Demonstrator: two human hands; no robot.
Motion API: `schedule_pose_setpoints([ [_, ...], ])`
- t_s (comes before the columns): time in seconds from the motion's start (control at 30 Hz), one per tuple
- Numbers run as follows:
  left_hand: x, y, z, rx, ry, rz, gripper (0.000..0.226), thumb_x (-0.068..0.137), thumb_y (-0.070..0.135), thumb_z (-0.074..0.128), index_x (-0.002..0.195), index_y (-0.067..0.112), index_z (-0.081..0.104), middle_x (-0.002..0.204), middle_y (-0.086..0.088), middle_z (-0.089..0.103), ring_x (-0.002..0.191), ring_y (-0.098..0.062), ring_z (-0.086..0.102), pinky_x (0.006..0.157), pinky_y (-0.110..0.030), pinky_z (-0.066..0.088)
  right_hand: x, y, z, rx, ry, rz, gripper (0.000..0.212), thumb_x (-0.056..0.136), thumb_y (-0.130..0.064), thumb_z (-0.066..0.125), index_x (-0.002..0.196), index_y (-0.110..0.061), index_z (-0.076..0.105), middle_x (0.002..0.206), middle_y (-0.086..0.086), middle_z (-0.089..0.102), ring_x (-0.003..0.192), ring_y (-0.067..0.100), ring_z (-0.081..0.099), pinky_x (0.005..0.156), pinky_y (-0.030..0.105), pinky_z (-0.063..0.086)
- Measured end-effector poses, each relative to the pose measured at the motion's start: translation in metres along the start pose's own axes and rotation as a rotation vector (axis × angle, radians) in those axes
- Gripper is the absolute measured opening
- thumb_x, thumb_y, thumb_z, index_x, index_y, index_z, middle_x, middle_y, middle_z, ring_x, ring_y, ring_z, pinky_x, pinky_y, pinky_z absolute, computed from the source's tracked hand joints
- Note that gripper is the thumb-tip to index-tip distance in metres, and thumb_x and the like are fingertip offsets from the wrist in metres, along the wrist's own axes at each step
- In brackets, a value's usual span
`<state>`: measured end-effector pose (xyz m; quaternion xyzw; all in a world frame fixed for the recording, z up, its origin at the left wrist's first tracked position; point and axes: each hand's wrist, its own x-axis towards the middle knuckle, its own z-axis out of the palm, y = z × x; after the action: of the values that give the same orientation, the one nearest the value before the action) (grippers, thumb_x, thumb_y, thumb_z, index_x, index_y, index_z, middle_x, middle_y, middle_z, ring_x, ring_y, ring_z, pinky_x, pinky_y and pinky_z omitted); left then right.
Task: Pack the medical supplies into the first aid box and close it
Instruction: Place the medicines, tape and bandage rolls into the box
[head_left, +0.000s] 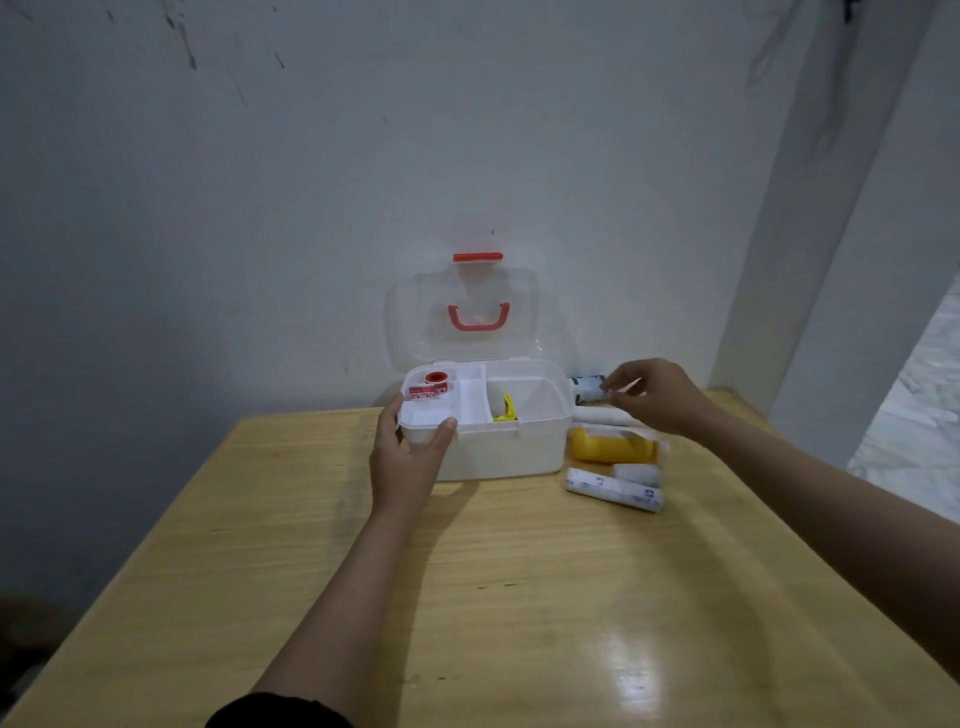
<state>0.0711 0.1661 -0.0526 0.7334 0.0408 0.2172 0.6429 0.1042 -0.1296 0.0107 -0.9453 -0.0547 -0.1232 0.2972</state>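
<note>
The white first aid box (514, 452) stands open at the table's far edge, its clear lid (467, 317) with a red handle leaning against the wall. A red tape roll (432, 378) lies in the inner tray's left compartment, and a yellow item (505, 409) lies deeper in the box. My left hand (413, 447) grips the box's front left corner, thumb on the rim. My right hand (652, 397) reaches right of the box and pinches a small white and dark bottle (587, 388). A yellow bottle (610, 442) and a white bandage roll (613, 489) lie beside the box.
The wooden table (519, 597) ends against a pale wall, with a white pillar (831, 234) at the right. A second small white roll (636, 474) and a white tube (602, 415) lie among the supplies to the right of the box.
</note>
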Motion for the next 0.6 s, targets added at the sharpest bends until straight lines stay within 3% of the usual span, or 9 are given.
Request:
schedule_pose_setpoints([
  [0.23, 0.000, -0.001, 0.000, 0.010, 0.007, 0.003, 0.067, 0.076, 0.031, 0.076, 0.135, 0.025, 0.046, 0.129, 0.006, 0.055, 0.115, -0.014, 0.053, 0.094, -0.039, 0.051, -0.026, 0.065, -0.003, -0.056, -0.052, 0.154, 0.018, 0.080, -0.022, 0.069, 0.098, -0.019, 0.073, 0.102, 0.007, 0.072, 0.090, 0.015, 0.062, 0.083, 0.030, 0.048],
  [0.33, 0.001, -0.004, 0.000, 0.009, 0.007, 0.014, 0.067, 0.076, 0.030, 0.075, 0.136, 0.024, 0.045, 0.132, 0.005, 0.055, 0.117, -0.016, 0.053, 0.092, -0.038, 0.051, -0.022, 0.073, 0.005, 0.053, -0.019, 0.224, 0.018, 0.081, -0.021, 0.067, 0.098, -0.019, 0.072, 0.099, 0.005, 0.071, 0.092, 0.019, 0.064, 0.076, 0.028, 0.045],
  [0.47, 0.003, -0.009, 0.000, 0.020, 0.001, 0.055, 0.066, 0.077, 0.029, 0.075, 0.136, 0.024, 0.045, 0.132, 0.005, 0.054, 0.116, -0.014, 0.054, 0.090, -0.036, 0.053, -0.002, 0.074, 0.013, 0.229, -0.031, 0.364, 0.028, 0.080, -0.017, 0.068, 0.107, -0.015, 0.068, 0.097, 0.011, 0.070, 0.070, 0.018, 0.061, 0.061, 0.028, 0.047],
  [0.6, 0.006, -0.012, 0.001, 0.028, 0.021, 0.060, 0.063, 0.077, 0.029, 0.075, 0.134, 0.026, 0.047, 0.128, 0.008, 0.055, 0.113, -0.014, 0.056, 0.086, -0.035, 0.054, 0.019, 0.068, 0.015, 0.180, -0.151, 0.388, 0.038, 0.078, -0.015, 0.069, 0.116, -0.019, 0.063, 0.096, 0.014, 0.069, 0.066, 0.019, 0.060, 0.059, 0.029, 0.052],
])
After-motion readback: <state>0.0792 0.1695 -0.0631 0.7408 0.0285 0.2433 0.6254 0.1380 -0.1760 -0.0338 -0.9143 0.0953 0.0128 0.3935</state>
